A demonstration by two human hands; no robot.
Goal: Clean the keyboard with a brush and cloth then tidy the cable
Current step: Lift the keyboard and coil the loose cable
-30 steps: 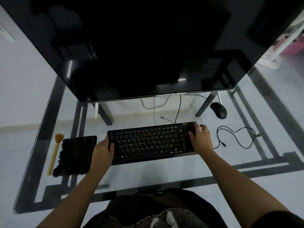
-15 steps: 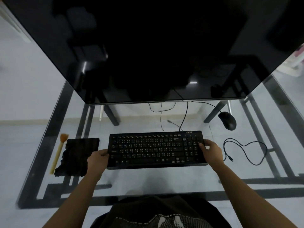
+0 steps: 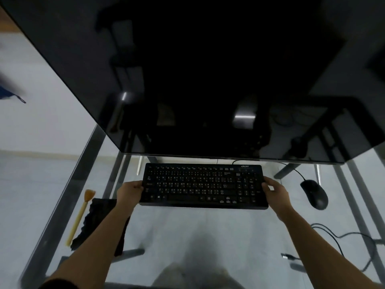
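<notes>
The keyboard (image 3: 204, 185), flat on the counter (image 3: 187, 236) a second ago, is being gripped at both ends by the left hand (image 3: 130, 189) and right hand (image 3: 275, 189) and seemingly raised just below the monitor (image 3: 187, 80), so brushing is being prepared.

So a second ago we had our palms on top of the keyboard (image 3: 204, 186). Now our left hand (image 3: 130, 191) and right hand (image 3: 276, 191) grip its two short ends. It's also moved away from us, far edge right under the monitor (image 3: 187, 80), level with the mouse (image 3: 314, 193). Our left forearm now crosses the cloth (image 3: 100, 215).
</notes>
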